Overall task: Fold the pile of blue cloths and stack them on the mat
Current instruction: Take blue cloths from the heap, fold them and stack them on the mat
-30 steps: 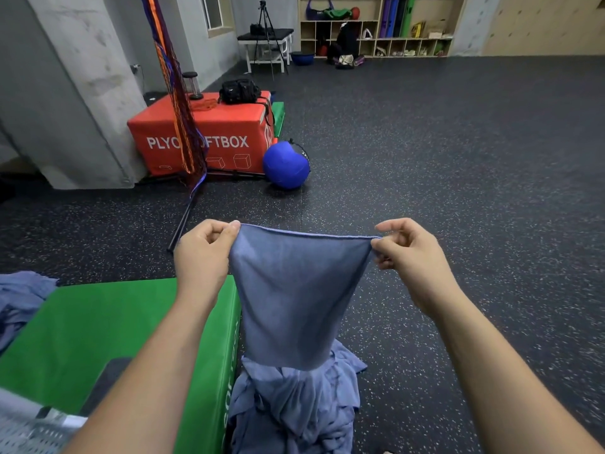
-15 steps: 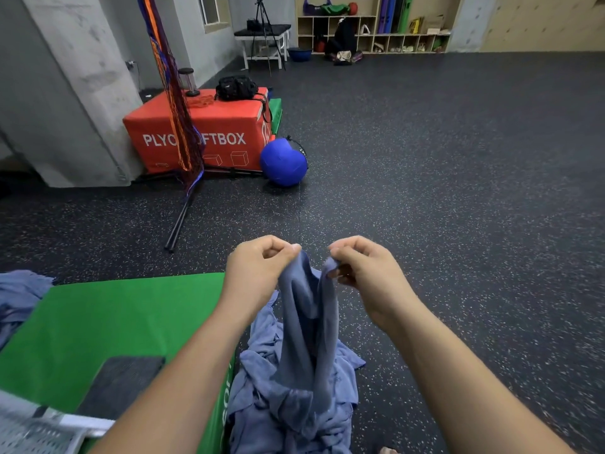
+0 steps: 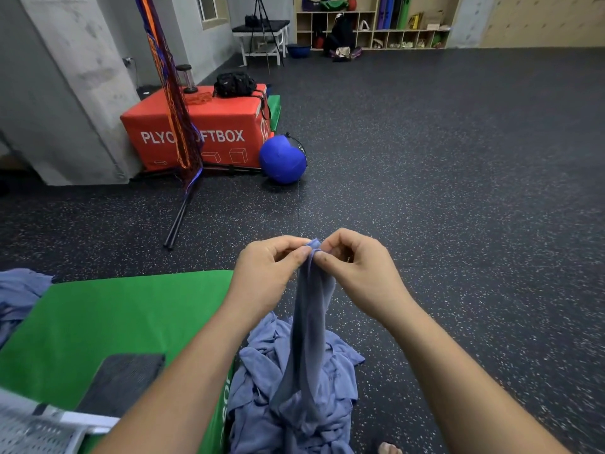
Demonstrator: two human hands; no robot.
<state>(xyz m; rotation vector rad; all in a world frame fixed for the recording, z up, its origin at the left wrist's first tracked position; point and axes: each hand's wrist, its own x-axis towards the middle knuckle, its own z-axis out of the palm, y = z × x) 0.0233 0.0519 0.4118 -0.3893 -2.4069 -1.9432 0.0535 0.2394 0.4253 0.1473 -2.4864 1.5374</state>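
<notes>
A blue cloth (image 3: 309, 329) hangs folded in half lengthwise from its two top corners, which meet between my hands. My left hand (image 3: 268, 273) pinches one corner and my right hand (image 3: 357, 273) pinches the other, fingertips almost touching. Below it, on the dark floor, lies a crumpled pile of blue cloths (image 3: 262, 398), right beside the edge of the green mat (image 3: 108, 319). More blue cloth (image 3: 18, 296) lies at the mat's far left edge.
A dark grey pad (image 3: 124, 381) and a white perforated object (image 3: 36, 430) rest on the mat's near left. Farther off stand an orange plyo box (image 3: 199, 139), a blue ball (image 3: 281, 160) and a net stand with black poles (image 3: 178, 221). Speckled floor extends to the right.
My hands came together from about a cloth's width apart, bringing the two top corners of the spread cloth against each other, so it now hangs as a narrow doubled strip.
</notes>
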